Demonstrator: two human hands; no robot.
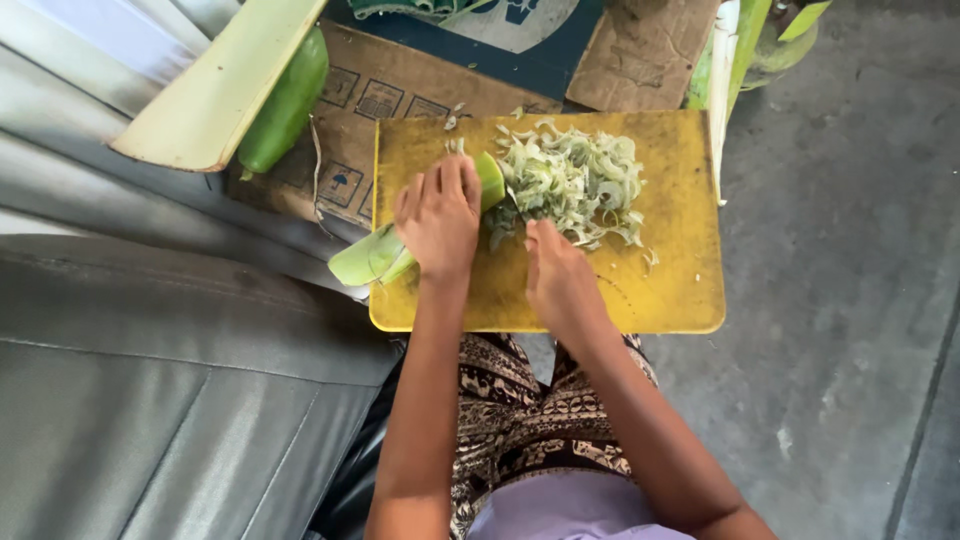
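Observation:
A yellow cutting board [680,290] lies in front of me on flattened cardboard. My left hand [440,220] presses a pale green stalk piece [365,257] down on the board; the stalk sticks out past the board's left edge. My right hand [560,275] is closed around a knife handle, with the blade [510,193] barely visible at the stalk's cut end. A heap of thin pale green slices [575,180] lies on the board just right of the cut end.
Brown cardboard [385,95] lies under and behind the board. A long green stalk section [285,105] and a pale curved sheath [215,85] rest at upper left. More stalk pieces [725,60] stand at upper right. Grey sheeting [150,380] lies left; concrete floor [850,300] right.

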